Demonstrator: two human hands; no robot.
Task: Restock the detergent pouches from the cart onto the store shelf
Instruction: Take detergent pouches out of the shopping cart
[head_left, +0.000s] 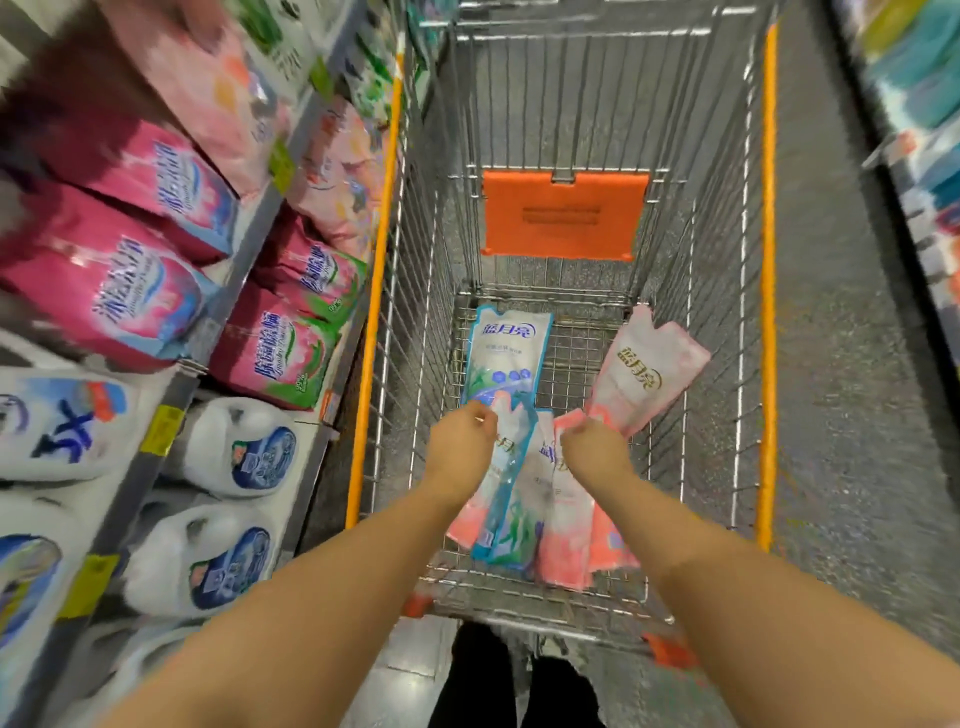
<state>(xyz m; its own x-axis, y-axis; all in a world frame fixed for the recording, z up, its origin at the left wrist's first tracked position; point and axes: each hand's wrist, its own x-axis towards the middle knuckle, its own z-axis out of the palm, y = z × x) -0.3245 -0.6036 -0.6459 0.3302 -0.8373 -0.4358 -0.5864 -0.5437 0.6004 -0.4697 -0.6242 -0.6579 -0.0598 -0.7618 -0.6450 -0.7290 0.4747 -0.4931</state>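
Note:
Both my arms reach down into a wire shopping cart (748, 260). My left hand (460, 449) grips the top of a blue-and-white detergent pouch (506, 499) that hangs from it. My right hand (595, 449) pinches the top of a pink pouch (563, 530). Under them lie more pink pouches (610, 545). Another blue pouch (504, 358) lies flat on the cart floor ahead, and a pink pouch (647, 371) leans against the cart's right wall. The store shelf (249, 244) runs along my left.
The shelf holds pink detergent bags (119, 291) above and white jugs (234, 452) below, with yellow price tags (163, 428) on its edges. An orange child-seat flap (563, 215) hangs inside the cart. Grey floor lies to the right, with another shelf (919, 104) beyond.

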